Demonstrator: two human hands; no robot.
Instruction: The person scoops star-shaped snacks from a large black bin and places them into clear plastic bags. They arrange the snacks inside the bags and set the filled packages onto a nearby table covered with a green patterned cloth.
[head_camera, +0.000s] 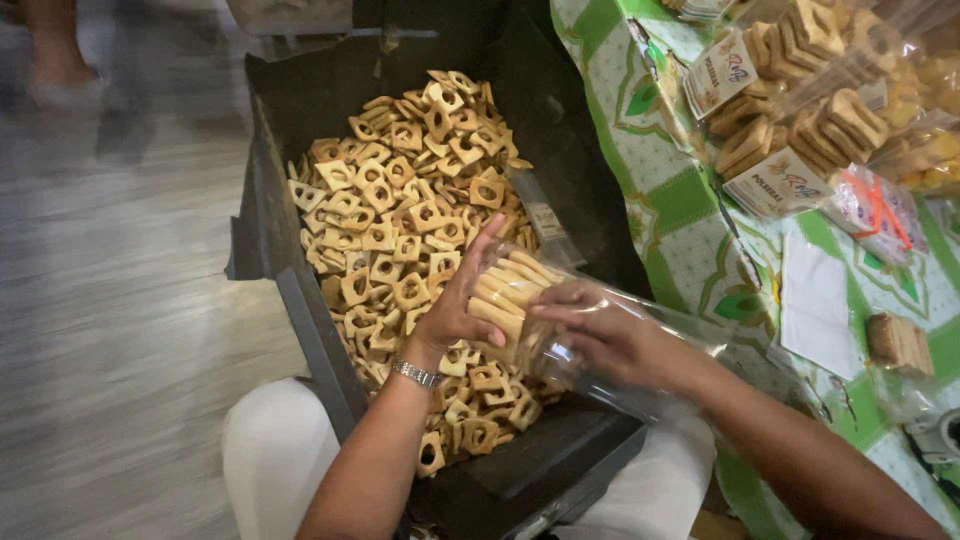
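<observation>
A dark bin (300, 110) lined with black plastic rests on my lap, heaped with square tan biscuits (400, 230) that have a hole in the middle. Over the heap my left hand (455, 310), with a metal watch on its wrist, presses against the end of a stacked row of biscuits (510, 290). My right hand (610, 335) grips a clear plastic bag (650, 330) around that same stack, the bag's mouth facing left.
To the right stands a table with a green and white patterned cloth (680, 200). It carries filled biscuit packs with labels (790, 110), a red-tied bag (875, 210), a white paper (815, 300) and a small biscuit stack (898, 342). Grey floor lies to the left.
</observation>
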